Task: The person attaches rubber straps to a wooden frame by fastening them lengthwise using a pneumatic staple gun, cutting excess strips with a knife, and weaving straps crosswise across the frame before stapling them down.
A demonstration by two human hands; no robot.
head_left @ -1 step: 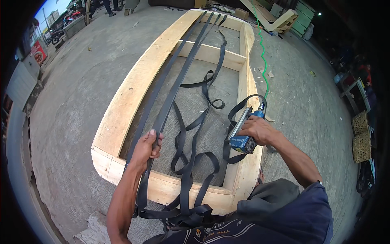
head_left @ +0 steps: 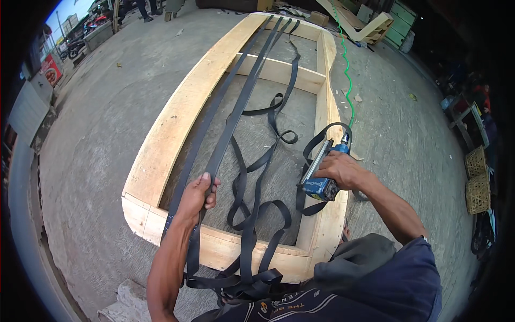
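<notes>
My left hand (head_left: 199, 197) is closed round a long black webbing strap (head_left: 228, 126), which runs taut from the frame's far end. My right hand (head_left: 343, 170) grips a blue pneumatic staple gun (head_left: 323, 185) above the right side of the wooden frame (head_left: 158, 131). Another black strap (head_left: 206, 121) lies stretched along the frame's left board, left of the held one. Loose straps (head_left: 258, 185) curl and loop through the frame's opening and bunch over its near board. One loop of strap passes around the staple gun.
A coiled green air hose (head_left: 347, 70) runs from the gun to the far end. A wooden crosspiece (head_left: 284, 73) spans the frame. Woven baskets (head_left: 477, 193) stand at the right. Wooden furniture parts (head_left: 375, 28) lie at the back right on the concrete floor (head_left: 96, 145).
My left hand has shifted very slightly to the right and nearer, with the strap in it. The right hand and staple gun look almost still.
</notes>
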